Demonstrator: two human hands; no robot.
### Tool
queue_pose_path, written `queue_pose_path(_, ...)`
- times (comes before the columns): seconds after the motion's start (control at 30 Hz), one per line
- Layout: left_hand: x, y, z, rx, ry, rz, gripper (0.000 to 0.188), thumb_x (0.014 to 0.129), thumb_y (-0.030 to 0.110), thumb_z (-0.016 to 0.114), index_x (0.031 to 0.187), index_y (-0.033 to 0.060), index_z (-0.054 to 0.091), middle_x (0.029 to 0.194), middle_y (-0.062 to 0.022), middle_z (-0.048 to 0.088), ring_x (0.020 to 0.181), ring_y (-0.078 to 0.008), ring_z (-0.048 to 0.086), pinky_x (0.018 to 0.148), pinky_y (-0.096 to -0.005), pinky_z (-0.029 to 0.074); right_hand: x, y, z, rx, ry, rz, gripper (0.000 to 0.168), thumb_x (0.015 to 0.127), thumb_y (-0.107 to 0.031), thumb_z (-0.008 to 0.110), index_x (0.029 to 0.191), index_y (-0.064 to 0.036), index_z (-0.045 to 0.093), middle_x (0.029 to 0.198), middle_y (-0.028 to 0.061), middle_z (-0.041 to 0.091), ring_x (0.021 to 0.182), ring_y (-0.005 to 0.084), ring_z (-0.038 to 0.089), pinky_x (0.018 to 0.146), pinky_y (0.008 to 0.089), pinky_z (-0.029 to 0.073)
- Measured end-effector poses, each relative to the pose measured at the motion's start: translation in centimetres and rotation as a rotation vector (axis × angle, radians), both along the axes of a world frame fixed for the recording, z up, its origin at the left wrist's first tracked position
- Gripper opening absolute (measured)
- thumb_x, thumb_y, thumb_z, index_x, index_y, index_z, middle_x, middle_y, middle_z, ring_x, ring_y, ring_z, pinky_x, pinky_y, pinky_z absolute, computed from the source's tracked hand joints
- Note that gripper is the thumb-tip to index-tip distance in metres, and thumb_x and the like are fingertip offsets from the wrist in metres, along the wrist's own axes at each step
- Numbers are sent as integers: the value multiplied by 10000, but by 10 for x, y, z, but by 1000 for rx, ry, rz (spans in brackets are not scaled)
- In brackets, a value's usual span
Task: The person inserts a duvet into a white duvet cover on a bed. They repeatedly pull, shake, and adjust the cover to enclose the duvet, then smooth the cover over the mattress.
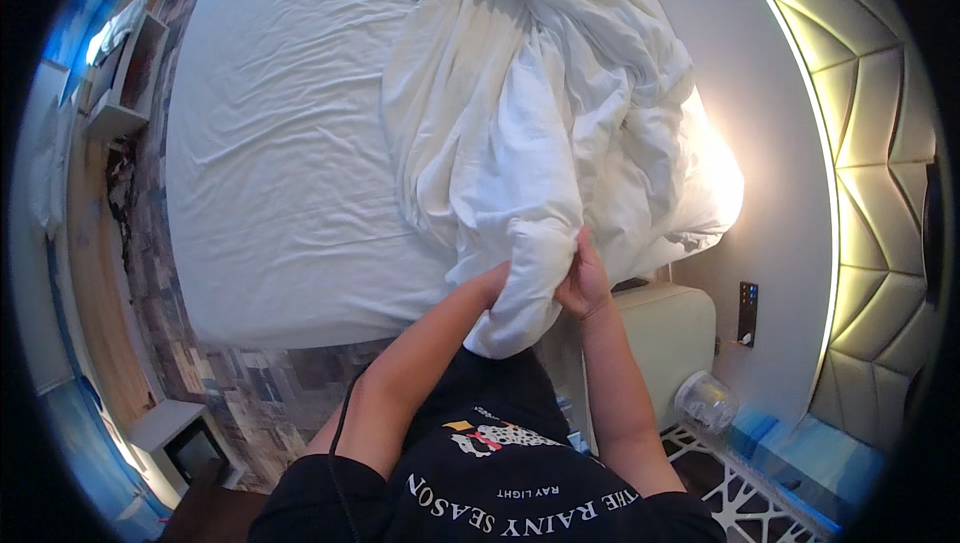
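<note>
A white duvet [517, 123] lies bunched in long folds over the right part of the bed. Its near end hangs past the mattress edge, close to my body. My right hand [585, 277] grips the right side of this end, thumb and fingers pressed into the cloth. On the other side, my left hand [496, 284] is at the duvet, its fingers hidden behind or under the fabric. To the left of the duvet, the bed's white fitted sheet [285, 168] shows with many wrinkles.
A cream bedside cabinet [660, 340] stands by my right forearm, with a clear plastic bin [705, 400] beyond it. At right are a padded headboard wall [877, 190] and a switch panel [748, 310]. Patterned wood flooring [277, 385] runs along the bed; a shelf unit [131, 78] stands left.
</note>
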State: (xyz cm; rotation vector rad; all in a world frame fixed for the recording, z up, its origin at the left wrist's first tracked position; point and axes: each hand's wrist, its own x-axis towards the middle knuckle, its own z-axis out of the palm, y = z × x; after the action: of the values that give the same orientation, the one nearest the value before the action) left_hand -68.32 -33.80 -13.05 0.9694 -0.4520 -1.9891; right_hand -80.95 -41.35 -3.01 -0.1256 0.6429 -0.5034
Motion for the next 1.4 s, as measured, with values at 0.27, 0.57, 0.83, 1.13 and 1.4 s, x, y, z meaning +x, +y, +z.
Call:
queue_pose_path(0.27, 67, 68, 58, 221, 571, 504, 439, 929, 260, 544, 1278, -1, 493, 1230, -143, 575, 1074, -257, 598, 891, -399, 514, -4, 59, -66, -997, 756, 581, 518, 914, -193, 551, 1374, -23, 387, 1331, 168, 472, 1308, 255, 357, 1092, 345, 271)
queue_pose_path(0.57, 171, 157, 90, 855, -660, 1173, 621, 889, 449, 588, 1206, -79, 511, 1086, -187, 601, 950, -237, 583, 820, -391, 489, 64, 92, -88, -961, 405, 901, 308, 919, -239, 585, 1144, -33, 548, 1080, 82, 589, 1005, 158, 553, 860, 308, 454)
queue_pose_path(0.83, 186, 235, 56, 589, -1608, 980, 607, 814, 446, 690, 1089, -61, 501, 1089, -235, 583, 1017, -341, 570, 890, -390, 441, 80, 111, -113, -1064, 547, 847, 320, 909, -289, 601, 1122, -50, 587, 984, 70, 622, 900, 161, 588, 766, 297, 488)
queue_pose_path(1.13, 134, 250, 112, 234, -851, 652, 339, 778, 227, 742, 1010, -6, 656, 907, -72, 676, 833, -136, 604, 761, -305, 479, 220, 89, -101, -891, 829, 272, 700, 802, -348, 696, 1325, -13, 372, 1269, 150, 486, 1064, 282, 538, 837, 372, 479)
queue_pose_path(1.4, 220, 334, 94, 154, -685, 807, 305, 851, 239, 672, 1009, -20, 654, 893, -35, 658, 816, -106, 569, 744, -284, 465, 341, 120, -68, -1046, 674, 191, 368, 764, -119, 556, 1101, 26, 532, 971, 159, 625, 882, 264, 603, 779, 367, 477)
